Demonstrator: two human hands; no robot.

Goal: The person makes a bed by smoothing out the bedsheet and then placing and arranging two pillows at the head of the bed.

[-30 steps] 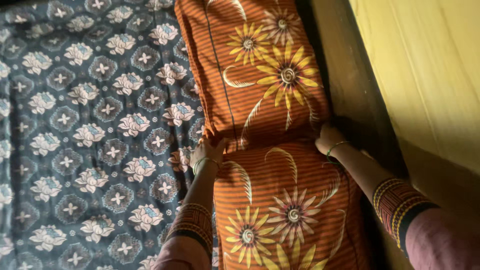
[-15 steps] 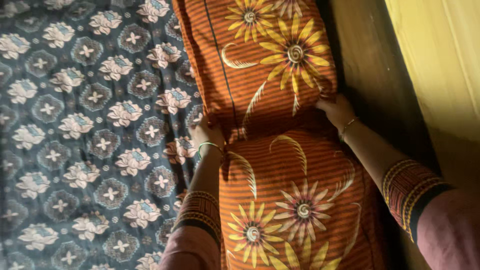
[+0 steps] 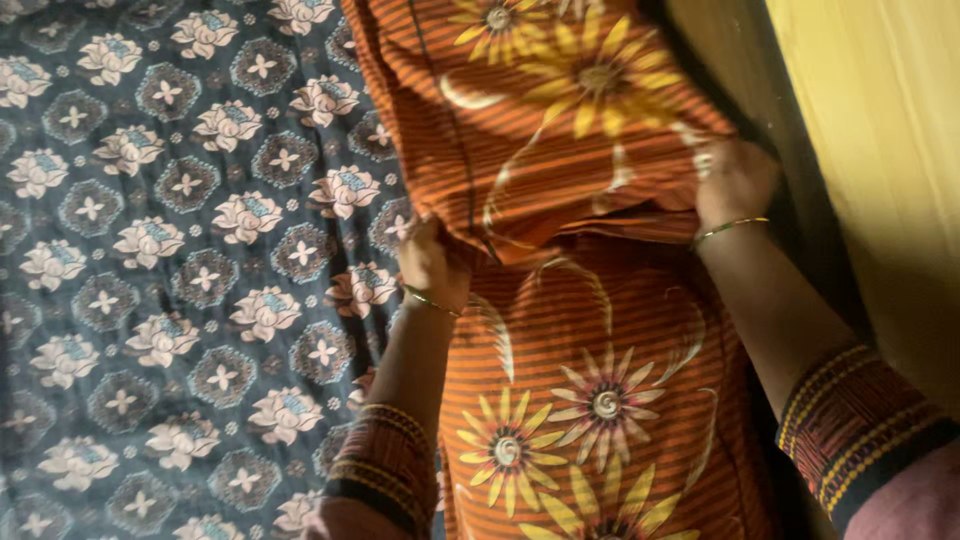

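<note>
1. Nearest the camera, two forearms come up from the bottom edge, each in a dark maroon sleeve with a patterned cuff of orange and yellow bands.
2. Between the forearms lies the near pillow (image 3: 590,400), in an orange striped cover printed with yellow sunflowers and pale curling leaves. It rests flat along the right side of the bed.
3. The left hand (image 3: 432,262) is at the left edge of the pillows, where the near one meets the far one. A thin bangle circles its wrist. Its fingers are closed on the lower left corner of the far pillow's cover.
4. The right hand (image 3: 735,182) is at the right edge, a little farther up, with a gold bangle (image 3: 732,229) at the wrist. Its fingers are curled tight on the lower right corner of the same cover.
5. The far pillow (image 3: 540,110), in the same orange sunflower fabric, is gripped by both hands at its near end. That end is raised and overlaps the top of the near pillow, and the cloth is blurred.
6. To the left of both pillows spreads the bedsheet (image 3: 180,250), dark blue with pale lotus flowers and star medallions.
7. Along the right runs a dark wooden bed frame (image 3: 790,200), partly in shadow.
8. Beyond it a yellow wall (image 3: 880,130) stands in strong light.
</note>
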